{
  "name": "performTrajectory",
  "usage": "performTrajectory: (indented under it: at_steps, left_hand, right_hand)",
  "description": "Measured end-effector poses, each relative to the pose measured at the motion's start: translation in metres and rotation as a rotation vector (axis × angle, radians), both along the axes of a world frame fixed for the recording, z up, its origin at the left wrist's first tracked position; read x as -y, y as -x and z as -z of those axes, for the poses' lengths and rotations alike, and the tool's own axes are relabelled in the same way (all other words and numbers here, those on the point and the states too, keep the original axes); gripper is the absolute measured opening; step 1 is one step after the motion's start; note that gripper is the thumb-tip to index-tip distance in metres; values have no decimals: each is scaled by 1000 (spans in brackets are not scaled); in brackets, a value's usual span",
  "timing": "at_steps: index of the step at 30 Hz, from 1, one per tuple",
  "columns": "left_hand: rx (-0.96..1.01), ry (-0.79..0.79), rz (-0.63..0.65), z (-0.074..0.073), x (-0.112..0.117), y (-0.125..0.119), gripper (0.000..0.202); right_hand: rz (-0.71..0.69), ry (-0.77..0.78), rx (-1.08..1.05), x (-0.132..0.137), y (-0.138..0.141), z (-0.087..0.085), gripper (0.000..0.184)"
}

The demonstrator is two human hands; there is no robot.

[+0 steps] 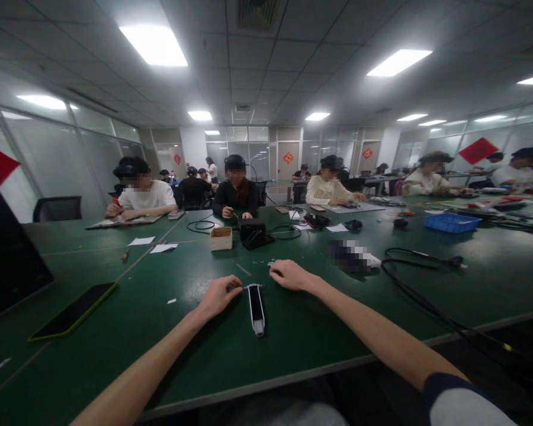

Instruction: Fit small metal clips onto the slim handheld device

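Note:
A long, narrow device with a white frame and a dark inside (256, 305) lies on the green table in front of me. My left hand (220, 294) is at its upper left, fingers curled together. A bit of reddish colour shows at those fingertips, too small to name. Beyond the device and to its right, my right hand (289, 275) rests low over the table with its fingers bent and closed. Small pale pieces (272, 262) lie at its fingertips; whether it pinches one is hidden.
An open small box (221, 238) and a black stand-like object (253, 234) are ahead. A green-edged tablet (73, 310) lies left. Black cables (413, 284) and a blue tray (452, 222) are right. Several people sit across the green table (195, 361).

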State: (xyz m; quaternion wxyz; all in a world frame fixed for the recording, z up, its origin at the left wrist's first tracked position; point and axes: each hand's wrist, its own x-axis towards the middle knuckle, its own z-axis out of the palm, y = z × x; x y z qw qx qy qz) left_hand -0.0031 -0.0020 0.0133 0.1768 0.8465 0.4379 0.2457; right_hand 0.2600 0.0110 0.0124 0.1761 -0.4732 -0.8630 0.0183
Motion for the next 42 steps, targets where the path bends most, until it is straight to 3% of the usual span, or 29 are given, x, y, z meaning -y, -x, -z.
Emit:
performTrajectory:
  at_steps: [3, 13, 30, 33, 39, 42]
  left_hand:
    - [5, -1, 23, 0, 0, -1, 18]
    - [46, 27, 26, 3, -2, -2, 21]
    - [43, 35, 34, 2, 2, -8, 21]
    - [28, 21, 24, 5, 0, -6, 22]
    - [-32, 23, -2, 7, -2, -2, 26]
    - [-80, 8, 2, 6, -2, -1, 24]
  right_hand:
    - [-114, 14, -31, 1, 4, 5, 23]
    - [-217, 67, -101, 12, 11, 1, 16]
    - [-205, 102, -140, 7, 17, 8, 23]
    - [-109, 19, -113, -4, 3, 4, 26]
    - [324, -72, -73, -35, -53, 9, 21]
    - [351, -5, -44, -44, -72, 16, 22]
